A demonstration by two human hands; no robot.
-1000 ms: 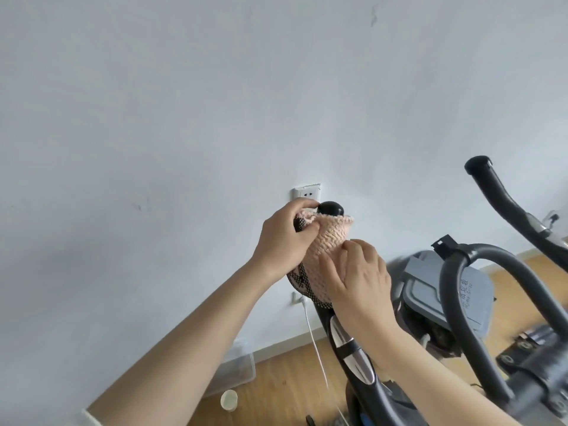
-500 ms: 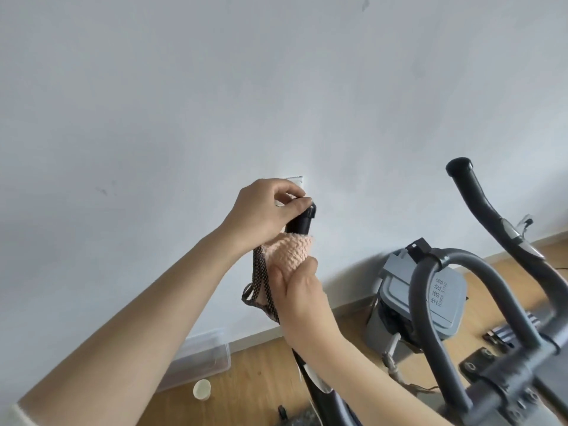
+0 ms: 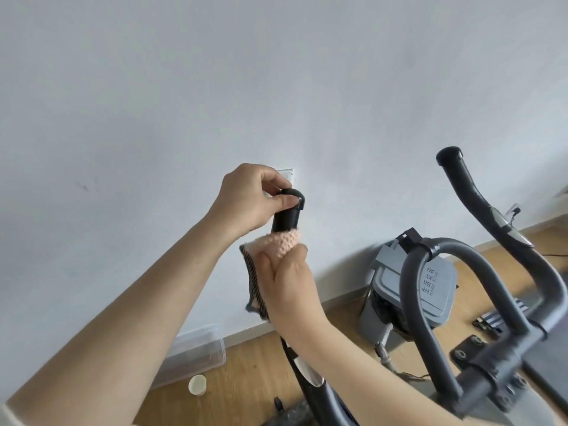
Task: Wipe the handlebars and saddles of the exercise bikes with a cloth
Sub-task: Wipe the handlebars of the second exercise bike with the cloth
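A black left handlebar point(image 3: 287, 216) of the exercise bike rises in the middle of the head view. My left hand point(image 3: 250, 199) grips its capped top end with thumb and fingers. Just below, my right hand point(image 3: 287, 287) holds a pink knitted cloth point(image 3: 281, 242) wrapped round the bar; a dark patterned edge of the cloth hangs to the left. The right handlebar point(image 3: 479, 204) and a curved grey loop bar point(image 3: 415, 290) stand at the right. No saddle is in view.
A white wall with a socket point(image 3: 289, 175) is close behind. On the wooden floor are a grey lidded bin point(image 3: 439, 290), a clear plastic box point(image 3: 196, 352) and a small white cup point(image 3: 197, 384). The bike's clamp bracket point(image 3: 482, 364) sits at lower right.
My right hand has slid the cloth down the handlebar from its tip, baring the black top end. My left hand has moved from the cloth onto that bare end.
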